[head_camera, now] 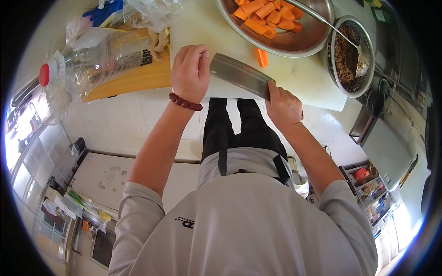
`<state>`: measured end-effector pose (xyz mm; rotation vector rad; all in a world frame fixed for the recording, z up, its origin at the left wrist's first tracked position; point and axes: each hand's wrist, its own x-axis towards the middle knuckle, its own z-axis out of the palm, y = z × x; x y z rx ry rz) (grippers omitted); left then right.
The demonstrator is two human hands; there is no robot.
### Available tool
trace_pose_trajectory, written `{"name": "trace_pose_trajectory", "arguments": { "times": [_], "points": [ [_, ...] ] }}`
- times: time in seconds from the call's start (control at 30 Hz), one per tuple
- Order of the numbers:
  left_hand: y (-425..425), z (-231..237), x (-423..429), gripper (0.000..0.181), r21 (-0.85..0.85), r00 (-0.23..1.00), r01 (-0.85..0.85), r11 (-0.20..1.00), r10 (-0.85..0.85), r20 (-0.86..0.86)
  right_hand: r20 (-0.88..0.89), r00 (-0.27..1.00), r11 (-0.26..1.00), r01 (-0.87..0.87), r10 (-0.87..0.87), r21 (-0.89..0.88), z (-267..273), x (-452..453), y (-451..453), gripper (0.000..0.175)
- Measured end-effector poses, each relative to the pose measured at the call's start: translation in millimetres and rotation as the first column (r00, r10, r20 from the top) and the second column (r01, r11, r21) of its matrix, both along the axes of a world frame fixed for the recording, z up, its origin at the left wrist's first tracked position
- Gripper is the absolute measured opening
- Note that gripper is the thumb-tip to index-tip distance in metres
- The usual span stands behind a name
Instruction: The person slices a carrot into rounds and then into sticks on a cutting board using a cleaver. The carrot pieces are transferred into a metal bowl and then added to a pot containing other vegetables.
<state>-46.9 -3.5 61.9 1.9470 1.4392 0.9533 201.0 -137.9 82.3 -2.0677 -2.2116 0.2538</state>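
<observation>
My right hand (pixel 284 105) grips the handle end of a cleaver (pixel 240 75), its broad steel blade reaching left over the white cutting board (pixel 304 82). Just beyond the blade's left end is my left hand (pixel 190 70), with curled fingers and a beaded bracelet at the wrist. A bit of orange shows between those fingers, most likely carrot, largely hidden. One cut carrot piece (pixel 261 57) lies on the board between the cleaver and a steel bowl (pixel 317 45). Carrot chunks (pixel 269 17) fill part of that bowl, touching neither hand.
A steel colander (pixel 366 84) with brown crumbly food and a ladle (pixel 357 58) stands right of the bowl. To the left are a large clear plastic bottle (pixel 100 57) with a red cap, ginger root (pixel 159 43), plastic bags (pixel 148 13) and a blue glove (pixel 103 13).
</observation>
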Motion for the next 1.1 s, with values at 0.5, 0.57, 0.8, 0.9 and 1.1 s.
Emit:
{"name": "trace_pose_trajectory", "arguments": {
  "times": [0.5,0.57,0.8,0.9,1.1],
  "points": [
    [-11,-62,102,0.047,-0.028,0.725,0.538,0.842,-0.48,-0.493,0.058,0.998,0.978,-0.021,0.034,-0.21,-5,72,-78,0.034],
    [-8,-70,107,0.046,-0.107,0.679,0.533,0.839,-0.5,-0.538,0.04,0.999,0.972,-0.012,0.022,-0.233,-6,79,-82,0.034],
    [-12,-38,58,0.033,-0.594,0.952,0.107,0.797,-0.255,-0.17,-0.179,0.951,0.921,0.179,-0.252,-0.346,4,68,-78,0.025],
    [-12,-29,36,0.033,-0.657,0.961,-0.14,0.741,-0.059,-0.272,-0.257,0.891,0.874,0.245,-0.373,-0.418,8,49,-62,0.02],
    [-39,-40,29,0.035,-0.082,0.911,0.099,0.992,-0.123,-0.393,-0.247,0.921,0.917,0.208,-0.301,-0.341,-12,17,-8,0.022]
  ]
}}
